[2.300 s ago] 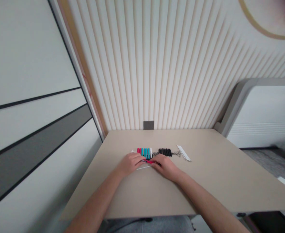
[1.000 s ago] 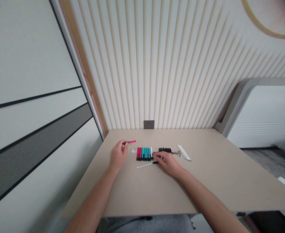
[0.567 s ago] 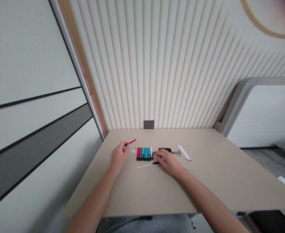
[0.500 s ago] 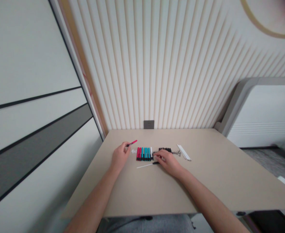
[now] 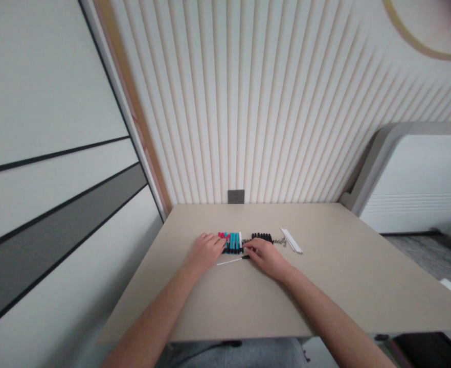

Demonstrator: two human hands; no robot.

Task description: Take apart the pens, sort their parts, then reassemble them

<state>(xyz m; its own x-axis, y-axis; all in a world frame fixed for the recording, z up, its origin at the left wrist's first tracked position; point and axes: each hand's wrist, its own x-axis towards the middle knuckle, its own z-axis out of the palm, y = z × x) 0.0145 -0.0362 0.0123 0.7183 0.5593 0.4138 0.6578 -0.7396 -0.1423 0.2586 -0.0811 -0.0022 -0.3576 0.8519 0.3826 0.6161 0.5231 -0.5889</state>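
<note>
My left hand (image 5: 206,250) is closed over the left end of a row of pen-like pieces, with a slim red-and-black pen (image 5: 227,237) in its fingers. Teal pens (image 5: 234,241) with black lower ends lie side by side in that row; a white one (image 5: 240,239) closes it on the right. The red ones (image 5: 220,235) at its left are partly hidden by the hand. Next to the white pen, my right hand (image 5: 260,253) rests with thumb and fingertips together; what they hold, if anything, is too small to make out. A thin white rod (image 5: 229,262) with a black end lies in front.
Behind the right hand lies a row of short black pieces (image 5: 262,236), with small dark metal bits (image 5: 279,240) beside it. Several white sticks (image 5: 291,240) are farther right on the beige table (image 5: 348,291). A ribbed wall with a socket (image 5: 235,197) borders the back.
My left hand has moved right and down with the red-and-black pen, from beside the row to over its left end. My right hand has stayed nearly still.
</note>
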